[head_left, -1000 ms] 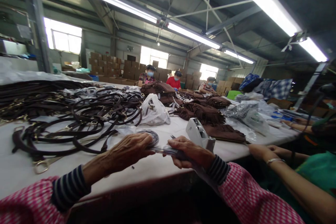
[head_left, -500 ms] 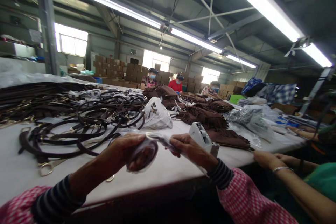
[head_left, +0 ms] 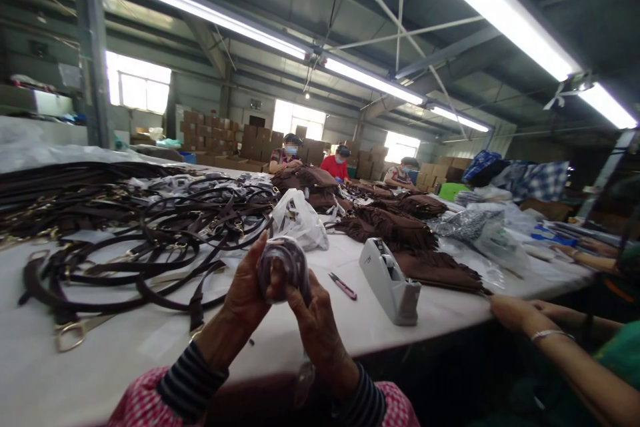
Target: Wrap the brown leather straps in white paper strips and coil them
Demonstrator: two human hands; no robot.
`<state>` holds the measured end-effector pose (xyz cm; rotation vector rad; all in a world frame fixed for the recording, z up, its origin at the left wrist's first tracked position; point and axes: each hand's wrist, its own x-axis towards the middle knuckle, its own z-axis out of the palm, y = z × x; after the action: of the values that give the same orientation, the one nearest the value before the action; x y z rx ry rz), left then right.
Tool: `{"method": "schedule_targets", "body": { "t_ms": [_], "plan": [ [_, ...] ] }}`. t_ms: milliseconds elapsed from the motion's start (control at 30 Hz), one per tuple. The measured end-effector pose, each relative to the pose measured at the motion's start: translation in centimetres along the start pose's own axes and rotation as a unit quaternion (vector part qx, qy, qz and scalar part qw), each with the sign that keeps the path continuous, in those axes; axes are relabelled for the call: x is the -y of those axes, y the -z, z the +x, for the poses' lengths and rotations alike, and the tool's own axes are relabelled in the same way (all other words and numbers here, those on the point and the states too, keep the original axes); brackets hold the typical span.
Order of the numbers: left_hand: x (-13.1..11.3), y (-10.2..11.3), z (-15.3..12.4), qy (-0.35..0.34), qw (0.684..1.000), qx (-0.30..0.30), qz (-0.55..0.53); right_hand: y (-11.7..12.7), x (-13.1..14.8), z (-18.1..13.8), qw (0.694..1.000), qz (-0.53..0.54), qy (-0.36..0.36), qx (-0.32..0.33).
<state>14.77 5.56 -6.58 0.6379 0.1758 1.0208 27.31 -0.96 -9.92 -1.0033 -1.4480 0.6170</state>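
A coiled dark strap in clear plastic film (head_left: 293,260) is held up over the near table edge. My left hand (head_left: 245,297) is closed around its left side, some fingers inside the coil. From the right, my right hand (head_left: 320,323) grips the lower right of the same coil, thumb pressed against the film. Right of my hands, pink-handled thread snips (head_left: 344,285) and a grey tape dispenser (head_left: 387,283) rest on the white table (head_left: 235,357). Loose dark brown straps with metal buckles (head_left: 165,290) lie to the left.
A white plastic bag (head_left: 300,220) sits beyond my hands. Brown fringed pieces (head_left: 390,230) are piled behind the dispenser, near crumpled clear plastic (head_left: 480,237). At right, a co-worker's hand (head_left: 513,313) touches the table edge. Several people work across the table, with cartons (head_left: 210,130) behind.
Before, my right hand held a stretched part of the plastic away from the coil. It has moved left onto the coil, which is now raised and turned. The snips have come into view.
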Motion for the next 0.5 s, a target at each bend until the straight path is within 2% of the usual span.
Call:
{"method": "schedule_targets", "body": {
  "t_ms": [200, 333, 500],
  "plan": [
    [1.1, -0.4, 1.1, -0.043, 0.992, -0.11, -0.035, 0.0, -2.9, 0.1, 0.994, -0.097, 0.018, -0.044],
    [1.5, -0.2, 1.6, -0.039, 0.992, -0.119, -0.016, 0.1, -3.9, 0.2, 0.992, -0.115, 0.016, -0.049],
    [1.6, 0.4, 1.8, -0.035, 0.992, -0.124, -0.003, 0.5, -3.9, 0.6, 0.993, -0.11, -0.003, -0.032]
  ]
}}
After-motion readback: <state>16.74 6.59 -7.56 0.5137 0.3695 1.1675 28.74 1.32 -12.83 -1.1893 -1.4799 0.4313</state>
